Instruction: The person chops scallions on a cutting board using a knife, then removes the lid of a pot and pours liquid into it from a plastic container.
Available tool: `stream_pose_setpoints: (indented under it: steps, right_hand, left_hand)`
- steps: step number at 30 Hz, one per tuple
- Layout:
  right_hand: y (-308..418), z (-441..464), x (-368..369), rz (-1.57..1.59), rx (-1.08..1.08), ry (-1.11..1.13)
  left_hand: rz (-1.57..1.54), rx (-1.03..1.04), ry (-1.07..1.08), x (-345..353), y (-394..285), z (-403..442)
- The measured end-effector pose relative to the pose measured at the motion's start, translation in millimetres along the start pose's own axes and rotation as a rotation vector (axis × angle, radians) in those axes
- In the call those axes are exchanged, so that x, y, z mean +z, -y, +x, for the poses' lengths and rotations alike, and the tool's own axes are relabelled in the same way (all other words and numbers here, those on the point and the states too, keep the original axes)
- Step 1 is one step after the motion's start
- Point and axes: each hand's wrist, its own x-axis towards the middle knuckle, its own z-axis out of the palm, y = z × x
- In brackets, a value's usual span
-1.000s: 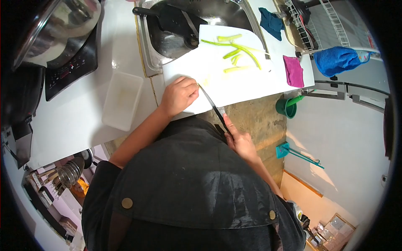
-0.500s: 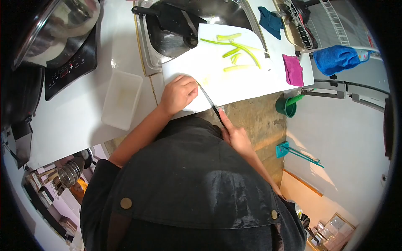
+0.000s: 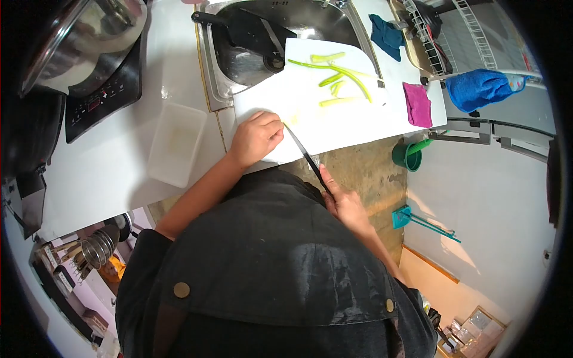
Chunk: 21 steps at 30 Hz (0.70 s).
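Right hand [image 3: 348,209] is clamping a knife [image 3: 308,156]. Left hand [image 3: 256,138] is resting at the cutting board's [image 3: 340,123] eight o'clock, grip undeterminable.

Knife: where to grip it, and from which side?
By the black knife handle, from the person's right, as the right hand holds it. The handle juts past the near edge of the white board, leaving room for fingers; the blade points toward the left hand, so best avoid that end.

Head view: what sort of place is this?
Likely a kitchen: there's a metal sink, a black cooktop with touch controls, and green stalks on a white cutting board.
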Motion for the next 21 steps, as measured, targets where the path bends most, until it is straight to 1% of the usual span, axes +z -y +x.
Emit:
stream_pose_setpoints:
  steps: [4,7,9,12,16,19,21]
  right_hand:
    - [4.4,10.1,0.7,0.005,0.020,0.028]
    - [12.0,30.8,7.2,-0.009,0.002,0.002]
    - [13.8,42.2,12.7,-0.022,-0.013,0.001]
    - [9.8,34.7,12.4,-0.037,0.038,0.046]
    - [-7.0,0.2,2.7,-0.027,0.065,0.082]
    - [-4.7,-11.1,-11.0,-0.004,0.019,0.070]
    - [-1.1,-11.7,-14.3,0.005,0.050,0.034]
  left_hand:
    - [0.020,0.000,-0.002,0.9,-0.3,-0.1]
    - [0.029,0.035,-0.051,1.6,-1.9,2.5]
    - [0.026,0.030,-0.042,2.0,-2.3,2.5]
    - [0.034,0.020,-0.036,1.7,-1.9,1.6]
    - [0.039,0.021,-0.039,1.9,-1.4,0.3]
    - [0.015,0.017,-0.011,-0.1,-1.1,0.0]
    - [0.011,0.009,-0.018,1.6,0.1,-1.2]
